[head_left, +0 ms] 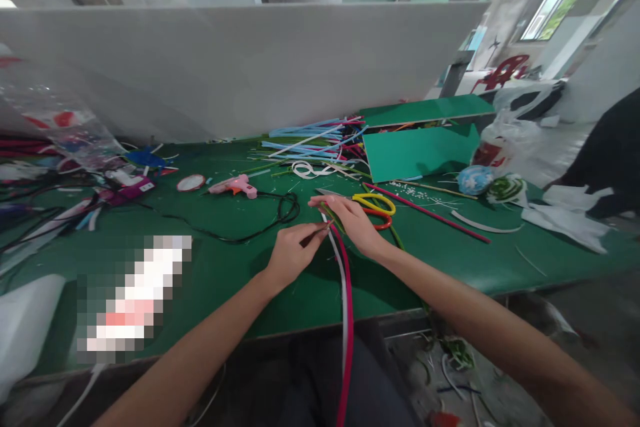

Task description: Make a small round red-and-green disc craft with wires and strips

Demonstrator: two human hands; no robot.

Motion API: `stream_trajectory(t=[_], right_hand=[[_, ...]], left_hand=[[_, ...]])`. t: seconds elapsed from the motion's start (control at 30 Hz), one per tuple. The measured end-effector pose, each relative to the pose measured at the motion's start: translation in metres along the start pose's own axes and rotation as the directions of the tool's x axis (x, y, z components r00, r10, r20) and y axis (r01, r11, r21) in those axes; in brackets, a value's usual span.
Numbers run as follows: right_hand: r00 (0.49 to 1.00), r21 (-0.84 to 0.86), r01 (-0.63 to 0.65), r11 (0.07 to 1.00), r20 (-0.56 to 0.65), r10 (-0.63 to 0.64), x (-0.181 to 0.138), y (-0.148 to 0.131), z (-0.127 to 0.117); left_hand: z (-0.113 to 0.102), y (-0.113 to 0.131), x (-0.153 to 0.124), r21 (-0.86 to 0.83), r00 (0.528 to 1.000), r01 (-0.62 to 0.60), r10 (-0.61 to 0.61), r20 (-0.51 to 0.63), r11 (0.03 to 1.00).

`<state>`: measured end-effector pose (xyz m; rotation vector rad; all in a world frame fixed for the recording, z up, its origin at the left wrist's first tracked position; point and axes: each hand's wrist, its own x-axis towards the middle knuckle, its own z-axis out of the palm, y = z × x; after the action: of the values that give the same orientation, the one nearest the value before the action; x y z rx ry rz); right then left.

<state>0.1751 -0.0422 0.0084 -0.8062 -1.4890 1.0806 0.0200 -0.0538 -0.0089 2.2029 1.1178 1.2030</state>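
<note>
My left hand [291,255] is closed, thumb and forefinger pinched at the upper ends of a long red strip [349,293] and a white strip [343,280]. Both strips hang down over the table edge towards my lap. My right hand [353,221] arches over the same spot, fingers bent round the strips and a green strip [331,214] under its palm. The exact grip of its fingertips is partly hidden. Just beyond my right hand lie scissors [375,204] with yellow and orange-red handles, their blades pointing left.
A pink glue gun [235,186] with a black cord lies to the left. Blue, white and pink strips [305,140] are piled at the back. Green boards [423,152], fuzzy balls [475,180], a red rod [430,213] and a plastic bag [515,127] are on the right.
</note>
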Motion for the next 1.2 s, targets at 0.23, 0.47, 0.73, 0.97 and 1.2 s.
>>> stream_trajectory(t=[0.23, 0.47, 0.73, 0.97, 1.2], right_hand=[[0.999, 0.058, -0.035, 0.998, -0.011, 0.035, -0.004, 0.005, 0.005], [0.999, -0.081, 0.038, 0.996, 0.027, -0.036, 0.007, -0.008, -0.016], [0.975, -0.878, -0.222, 0.423, -0.189, 0.118, 0.016, -0.003, -0.088], [0.979, -1.0, 0.021, 0.023, 0.025, 0.204, 0.012, 0.017, -0.08], [0.995, -0.993, -0.088, 0.078, -0.085, 0.049, 0.013, 0.009, -0.071]], left_hand=[[0.001, -0.003, -0.002, 0.081, 1.0, -0.03, 0.03, 0.005, 0.996], [-0.002, 0.002, 0.002, -0.019, 0.996, 0.085, -0.085, 0.009, 0.996], [-0.005, -0.002, 0.008, -0.325, 0.943, 0.324, -0.331, 0.035, 0.889], [-0.005, -0.006, 0.01, -0.445, 0.933, 0.348, -0.351, 0.08, 0.825], [-0.004, -0.013, 0.011, -0.522, 0.922, 0.365, -0.375, 0.091, 0.771]])
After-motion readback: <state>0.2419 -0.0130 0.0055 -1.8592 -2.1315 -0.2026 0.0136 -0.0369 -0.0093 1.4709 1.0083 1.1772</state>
